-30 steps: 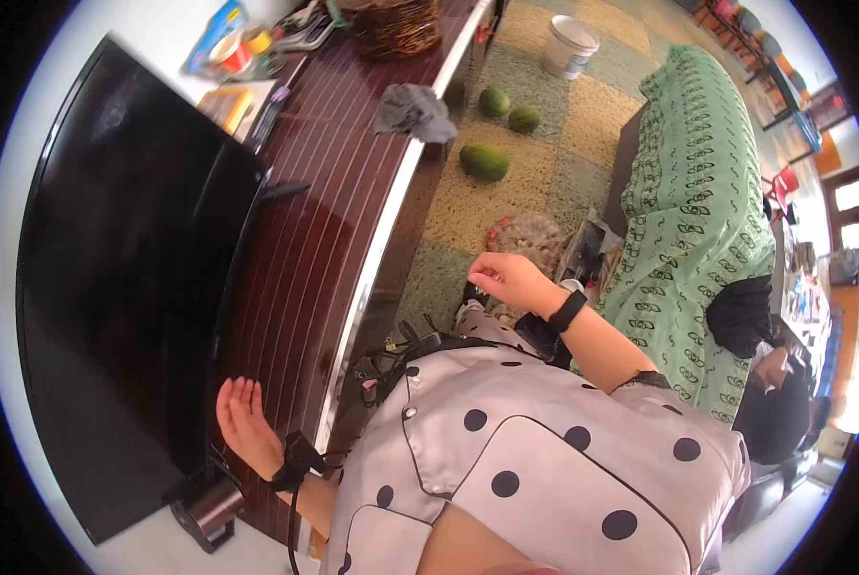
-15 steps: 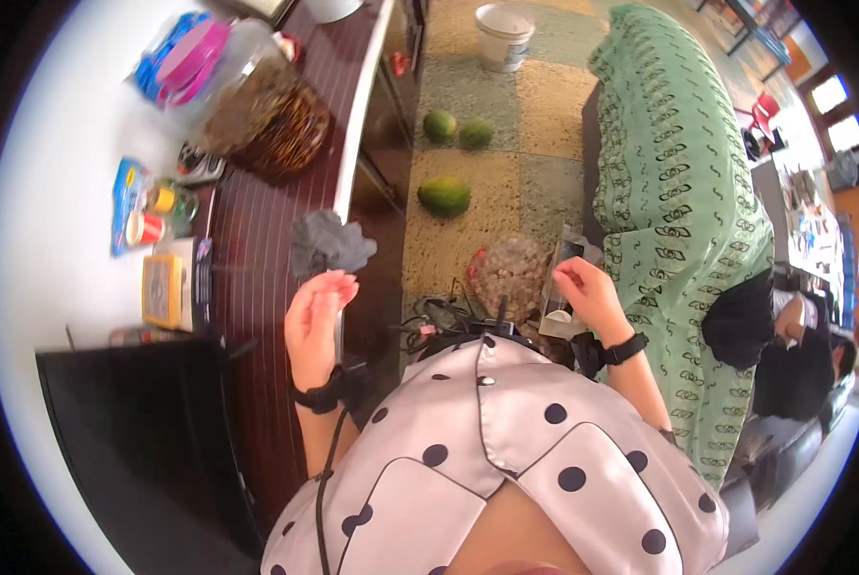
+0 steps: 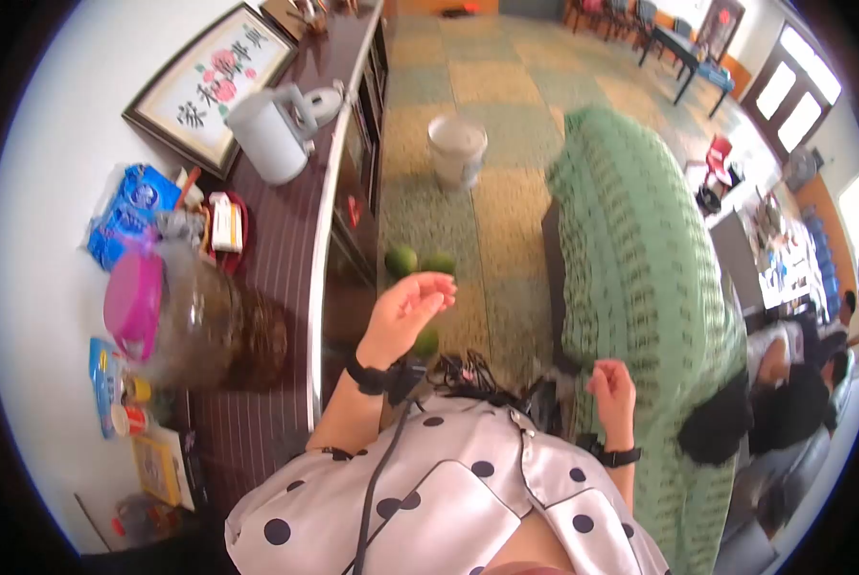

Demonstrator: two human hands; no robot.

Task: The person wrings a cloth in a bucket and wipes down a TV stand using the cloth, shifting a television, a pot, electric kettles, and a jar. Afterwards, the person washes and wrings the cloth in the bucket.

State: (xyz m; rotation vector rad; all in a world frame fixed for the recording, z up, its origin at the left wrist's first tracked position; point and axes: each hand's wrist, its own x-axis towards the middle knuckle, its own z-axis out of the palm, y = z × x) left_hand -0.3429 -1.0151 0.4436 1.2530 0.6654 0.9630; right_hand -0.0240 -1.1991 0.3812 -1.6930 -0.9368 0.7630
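Observation:
My left hand is raised over the floor beside the dark cabinet, thumb and fingers apart and nothing in it. Just beyond it lie two green, melon-like fruits, and a third fruit shows partly below the hand. Close to the green-covered sofa, my right hand is held up with its fingers curled in; I see no object in them. Both wrists wear black bands, and a black cable runs down from the left one.
A white bucket stands on the tiled floor ahead. On the cabinet top are a large pink-lidded jar, a grey-white kettle, a framed picture and blue packets. Another person sits at the right.
The view has shifted forward, bringing the kettle and frame into sight. The grey crumpled cloth on the cabinet is no longer visible. My left hand has moved off the cabinet edge over the floor.

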